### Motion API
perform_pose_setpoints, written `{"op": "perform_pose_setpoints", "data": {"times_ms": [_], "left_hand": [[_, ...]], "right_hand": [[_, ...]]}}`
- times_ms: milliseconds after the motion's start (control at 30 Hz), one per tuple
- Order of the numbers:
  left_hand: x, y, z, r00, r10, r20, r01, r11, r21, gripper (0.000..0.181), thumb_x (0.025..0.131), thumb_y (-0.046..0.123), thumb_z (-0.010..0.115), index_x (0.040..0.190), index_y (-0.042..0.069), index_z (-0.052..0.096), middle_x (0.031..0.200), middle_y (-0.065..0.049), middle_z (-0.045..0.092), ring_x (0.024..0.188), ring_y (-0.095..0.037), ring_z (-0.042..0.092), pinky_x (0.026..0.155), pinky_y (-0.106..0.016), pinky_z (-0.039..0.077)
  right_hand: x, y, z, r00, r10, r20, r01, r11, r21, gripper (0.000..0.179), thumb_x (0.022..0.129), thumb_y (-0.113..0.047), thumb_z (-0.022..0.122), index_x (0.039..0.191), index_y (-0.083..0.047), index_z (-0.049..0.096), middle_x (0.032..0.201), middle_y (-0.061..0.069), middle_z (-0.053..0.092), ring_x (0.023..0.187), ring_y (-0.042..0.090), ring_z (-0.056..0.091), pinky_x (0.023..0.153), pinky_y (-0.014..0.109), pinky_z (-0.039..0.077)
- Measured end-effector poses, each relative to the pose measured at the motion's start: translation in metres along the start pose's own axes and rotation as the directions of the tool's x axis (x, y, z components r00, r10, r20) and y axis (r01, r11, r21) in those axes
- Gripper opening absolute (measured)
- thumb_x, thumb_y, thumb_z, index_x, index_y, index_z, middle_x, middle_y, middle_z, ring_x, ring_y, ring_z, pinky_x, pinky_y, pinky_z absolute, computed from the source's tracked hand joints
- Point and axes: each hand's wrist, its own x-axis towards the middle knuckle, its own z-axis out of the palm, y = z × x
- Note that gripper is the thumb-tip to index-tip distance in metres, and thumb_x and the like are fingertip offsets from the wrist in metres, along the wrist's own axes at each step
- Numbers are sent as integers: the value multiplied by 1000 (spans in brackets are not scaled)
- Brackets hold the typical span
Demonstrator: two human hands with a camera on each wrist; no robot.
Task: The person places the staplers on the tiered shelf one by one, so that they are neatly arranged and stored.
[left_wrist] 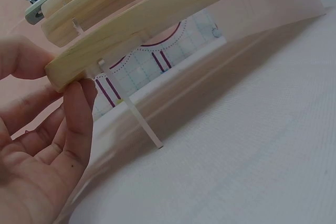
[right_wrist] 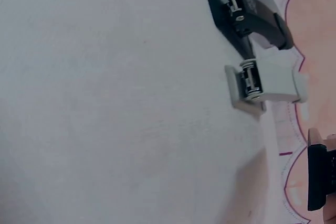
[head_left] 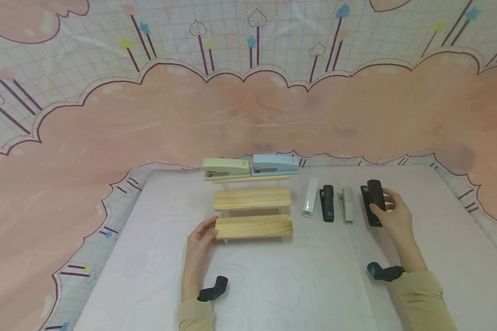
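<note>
At the front left end of a three-step wooden display stand, my left hand (head_left: 200, 236) pinches the lowest board (head_left: 254, 227) between thumb and fingers. The left wrist view shows the thumb above that board (left_wrist: 157, 27) and curled fingers under its end, beside a clear support leg (left_wrist: 134, 106). On the right, my right hand (head_left: 399, 218) grips a large black stapler (head_left: 374, 195), thumb on the near side and fingers around the far side. Only the edge of this stapler (right_wrist: 316, 177) enters the right wrist view. Whether it touches the table cannot be told.
A green stapler (head_left: 228, 168) and a blue stapler (head_left: 275, 164) sit end to end on the top step. Between the stand and my right hand lie a white stapler (head_left: 310, 195), a smaller black stapler (head_left: 328, 202) and a grey stapler (head_left: 347, 204) on the white table (head_left: 314, 285).
</note>
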Motion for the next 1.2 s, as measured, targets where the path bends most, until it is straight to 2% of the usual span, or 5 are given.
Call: {"op": "perform_pose_setpoints", "data": {"times_ms": [333, 533, 800, 1000, 1200], "left_hand": [[2, -2, 0, 1000, 15, -11, -15, 999, 33, 40, 89, 2, 55, 129, 1, 56, 116, -2, 60, 99, -7, 61, 83, -18, 50], [2, 0, 0, 1000, 2, -15, -2, 1000, 8, 40, 90, 0, 55, 130, 0, 56, 111, 1, 61, 98, -6, 61, 82, -17, 50], [3, -4, 0, 1000, 21, -9, -21, 999, 26, 39, 90, 1, 55, 129, 2, 57, 114, 0, 60, 99, -7, 61, 83, -18, 51], [3, -4, 0, 1000, 19, -11, -19, 999, 44, 39, 90, 3, 54, 129, 3, 56, 117, -1, 60, 101, -7, 61, 84, -18, 50], [2, -3, 0, 1000, 5, -16, -5, 1000, 30, 39, 89, 2, 54, 129, 4, 57, 120, -3, 59, 102, -7, 61, 85, -18, 50]], "right_hand": [[-5, -17, -5, 997, -79, -20, 79, 997, 3, 59, 92, -17, 60, 145, -4, 37, 129, 30, 50, 102, 27, 47, 60, 9, 37], [-9, -30, -6, 990, -142, -10, 142, 990, 3, 58, 90, -16, 61, 143, -4, 40, 127, 30, 53, 100, 29, 49, 60, 10, 38], [-14, -44, -1, 967, -253, -31, 254, 967, 17, 58, 86, -10, 64, 139, -2, 44, 124, 27, 56, 102, 35, 53, 75, 19, 37], [-16, -50, 4, 945, -323, -40, 325, 944, 54, 56, 83, -9, 66, 136, -4, 48, 121, 24, 58, 100, 28, 54, 72, 9, 35], [-25, -70, 2, 939, -343, 26, 342, 939, 12, 58, 83, -7, 65, 139, -6, 47, 121, 24, 59, 95, 27, 53, 69, 8, 37]]}}
